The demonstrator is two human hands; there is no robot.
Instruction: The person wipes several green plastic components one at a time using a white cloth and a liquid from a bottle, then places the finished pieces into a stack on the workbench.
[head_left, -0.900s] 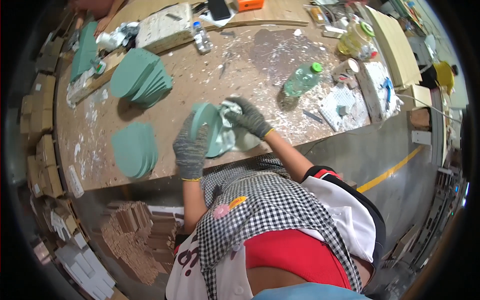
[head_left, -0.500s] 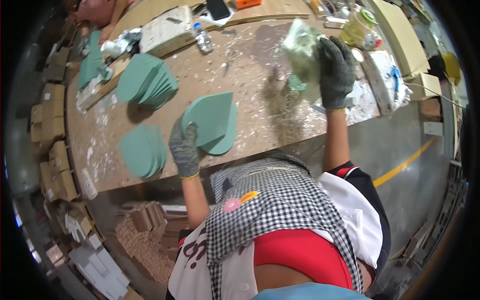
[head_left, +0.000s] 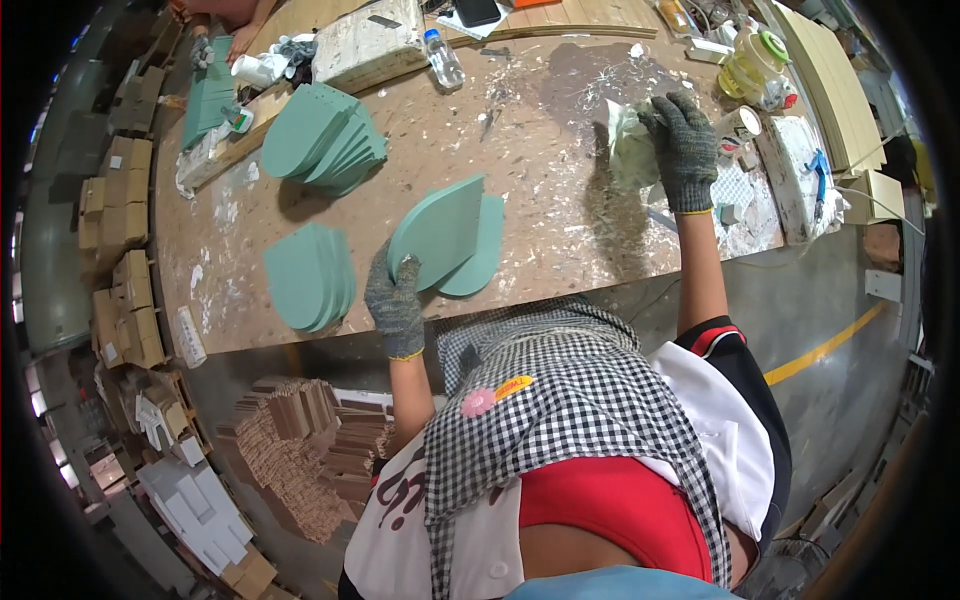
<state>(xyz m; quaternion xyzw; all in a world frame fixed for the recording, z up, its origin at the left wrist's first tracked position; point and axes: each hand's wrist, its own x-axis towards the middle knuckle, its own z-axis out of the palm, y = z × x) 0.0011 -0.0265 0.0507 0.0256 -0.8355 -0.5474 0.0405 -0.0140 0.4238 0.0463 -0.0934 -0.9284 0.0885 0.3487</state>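
Currently, left hand [head_left: 396, 308] grasping tilted green panel [head_left: 440, 228] by its lower left edge; second green panel [head_left: 482, 258] lying partly behind it on worktable [head_left: 555, 205], near front edge. Right hand [head_left: 688, 152] clutching crumpled pale cloth [head_left: 630, 150], near paper cup [head_left: 738, 127].

Ahead of you, a clear blue-capped bottle [head_left: 445, 64] sits just beside a paint-spattered white block [head_left: 368, 45]. To your right, a green-lidded jar [head_left: 748, 72] is near a paper cup [head_left: 738, 127]. Brown boards [head_left: 295, 455] lie stacked below on your left, with cardboard boxes [head_left: 125, 195] farther out.
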